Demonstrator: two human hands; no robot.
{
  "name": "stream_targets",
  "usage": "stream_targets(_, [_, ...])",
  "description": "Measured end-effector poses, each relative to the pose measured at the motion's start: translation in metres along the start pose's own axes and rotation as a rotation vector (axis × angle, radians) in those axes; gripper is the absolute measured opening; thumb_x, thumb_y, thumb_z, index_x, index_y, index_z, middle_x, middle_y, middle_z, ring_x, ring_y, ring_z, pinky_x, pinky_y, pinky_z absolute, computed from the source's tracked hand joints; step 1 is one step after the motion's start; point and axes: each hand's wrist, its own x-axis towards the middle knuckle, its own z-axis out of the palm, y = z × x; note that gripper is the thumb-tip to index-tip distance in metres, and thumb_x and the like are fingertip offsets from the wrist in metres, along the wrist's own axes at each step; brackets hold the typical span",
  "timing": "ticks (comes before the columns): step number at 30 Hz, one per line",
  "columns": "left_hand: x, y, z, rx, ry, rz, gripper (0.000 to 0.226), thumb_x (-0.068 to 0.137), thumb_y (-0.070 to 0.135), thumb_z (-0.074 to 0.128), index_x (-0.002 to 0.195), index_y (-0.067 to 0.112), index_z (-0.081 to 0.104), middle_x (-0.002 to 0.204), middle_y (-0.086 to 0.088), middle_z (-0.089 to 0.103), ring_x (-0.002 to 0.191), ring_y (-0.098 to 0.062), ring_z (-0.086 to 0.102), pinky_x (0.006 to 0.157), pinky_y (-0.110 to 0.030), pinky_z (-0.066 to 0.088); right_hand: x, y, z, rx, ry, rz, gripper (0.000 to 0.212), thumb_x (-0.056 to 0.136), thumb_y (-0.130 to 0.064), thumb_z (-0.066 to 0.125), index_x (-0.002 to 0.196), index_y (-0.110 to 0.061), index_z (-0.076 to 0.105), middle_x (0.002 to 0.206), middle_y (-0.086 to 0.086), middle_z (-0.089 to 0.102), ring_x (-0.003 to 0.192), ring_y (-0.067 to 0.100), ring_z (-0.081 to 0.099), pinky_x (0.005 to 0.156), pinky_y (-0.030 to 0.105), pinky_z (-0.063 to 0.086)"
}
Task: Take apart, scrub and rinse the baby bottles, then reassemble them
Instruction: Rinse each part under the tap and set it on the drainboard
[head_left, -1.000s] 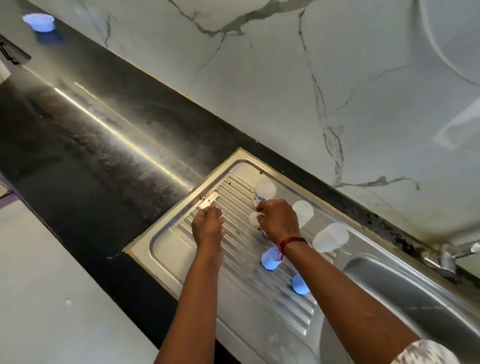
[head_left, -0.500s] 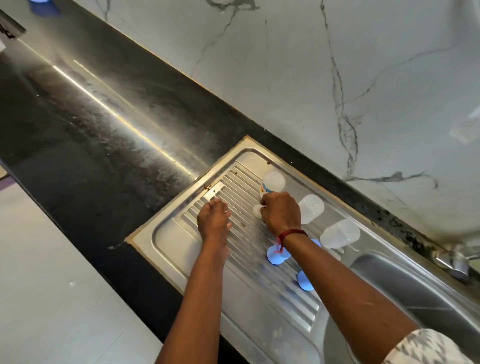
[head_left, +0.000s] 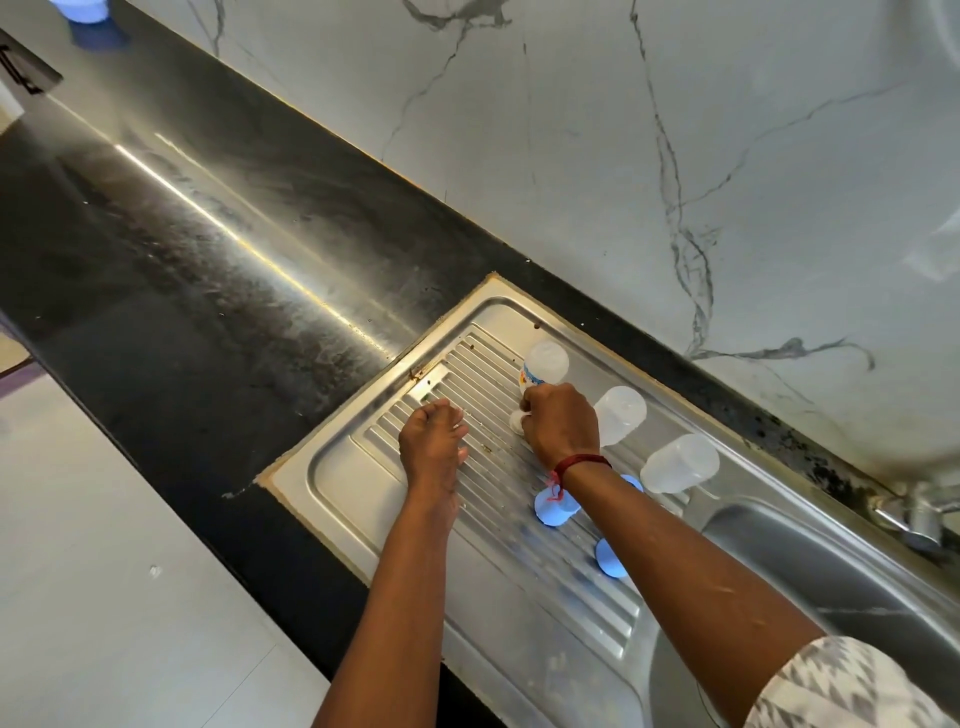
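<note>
Both hands are working over the steel drainboard (head_left: 343, 467), just beside the sink basin (head_left: 857, 587). The right hand (head_left: 563, 428) is curling its fingers round a small white piece (head_left: 517, 422) and pinching it low over the ridges, right beside the lower end of the printed bottle (head_left: 543, 366). The left hand (head_left: 434, 441) is resting knuckles-up on the ridges with its fingers tucked under (whether anything is sitting inside that fist, I cannot tell). A red thread (head_left: 579, 461) is circling the right wrist.

Along the wall side of the drainboard, the printed bottle is lining up with a second clear bottle (head_left: 618, 413) and a third clear bottle (head_left: 678, 462), each apart from the next. A blue cap (head_left: 553, 512) is lying just beside the right wrist, and another blue cap (head_left: 610, 561) is peeking out from under the forearm. The black countertop (head_left: 208, 270) is running off to the left, and the tap (head_left: 917, 514) is poking in at the right edge.
</note>
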Motion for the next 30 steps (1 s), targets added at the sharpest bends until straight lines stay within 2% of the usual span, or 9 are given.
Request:
stream_targets(5, [-0.002, 0.000, -0.001, 0.008, -0.003, 0.007, 0.011, 0.099, 0.029, 0.058, 0.094, 0.024, 0.066, 0.104, -0.003, 0.072, 0.101, -0.021, 0.068, 0.093, -0.043, 0.054, 0.000, 0.003, -0.005, 0.044, -0.002, -0.007, 0.024, 0.094, -0.027, 0.066, 0.114, -0.015, 0.068, 0.112, 0.007, 0.070, 0.101, 0.026, 0.066, 0.103, 0.039, 0.047])
stream_targets(11, [-0.012, 0.008, 0.005, 0.030, -0.048, 0.036, 0.011, 0.098, 0.029, 0.059, 0.097, 0.023, 0.069, 0.106, -0.005, 0.072, 0.101, -0.021, 0.068, 0.086, -0.040, 0.053, -0.001, 0.011, -0.026, 0.167, 0.037, -0.042, 0.024, 0.092, -0.024, 0.068, 0.112, -0.011, 0.071, 0.109, 0.010, 0.072, 0.098, 0.024, 0.067, 0.099, 0.037, 0.050])
stream_targets(15, [-0.030, 0.013, 0.018, 0.067, -0.136, 0.095, 0.014, 0.100, 0.028, 0.056, 0.104, 0.021, 0.067, 0.109, -0.005, 0.072, 0.102, -0.022, 0.068, 0.077, -0.033, 0.052, -0.012, 0.021, -0.045, 0.248, 0.117, -0.045, 0.019, 0.089, -0.017, 0.072, 0.105, -0.009, 0.075, 0.104, 0.010, 0.074, 0.095, 0.024, 0.070, 0.093, 0.037, 0.056])
stream_targets(19, [-0.058, 0.016, 0.035, 0.120, -0.253, 0.163, 0.011, 0.100, 0.025, 0.058, 0.107, 0.021, 0.065, 0.110, -0.002, 0.071, 0.102, -0.020, 0.068, 0.079, -0.032, 0.055, -0.035, 0.035, -0.062, 0.330, 0.200, -0.011, 0.013, 0.087, -0.013, 0.072, 0.098, -0.008, 0.077, 0.096, 0.009, 0.075, 0.085, 0.018, 0.067, 0.084, 0.031, 0.057])
stream_targets(22, [-0.083, 0.013, 0.049, 0.167, -0.365, 0.197, 0.013, 0.097, 0.021, 0.063, 0.110, 0.019, 0.066, 0.110, -0.004, 0.072, 0.100, -0.020, 0.070, 0.083, -0.034, 0.056, -0.057, 0.050, -0.072, 0.407, 0.252, 0.025, 0.010, 0.086, -0.014, 0.074, 0.094, -0.009, 0.078, 0.091, 0.006, 0.075, 0.078, 0.011, 0.063, 0.077, 0.021, 0.051])
stream_targets(26, [-0.121, -0.003, 0.067, 0.203, -0.541, 0.181, 0.016, 0.097, 0.014, 0.059, 0.113, 0.014, 0.063, 0.102, -0.005, 0.072, 0.094, -0.019, 0.068, 0.077, -0.030, 0.052, -0.090, 0.081, -0.082, 0.500, 0.347, 0.081, 0.002, 0.080, -0.014, 0.076, 0.081, -0.014, 0.078, 0.078, 0.000, 0.075, 0.072, 0.011, 0.066, 0.074, 0.029, 0.055])
stream_targets(30, [-0.152, -0.032, 0.085, 0.255, -0.636, 0.139, 0.013, 0.093, 0.011, 0.064, 0.105, 0.016, 0.064, 0.095, -0.008, 0.070, 0.089, -0.021, 0.066, 0.068, -0.027, 0.048, -0.125, 0.116, -0.083, 0.535, 0.384, 0.197, 0.003, 0.079, -0.015, 0.075, 0.076, -0.016, 0.076, 0.077, -0.002, 0.075, 0.072, 0.011, 0.067, 0.074, 0.026, 0.052])
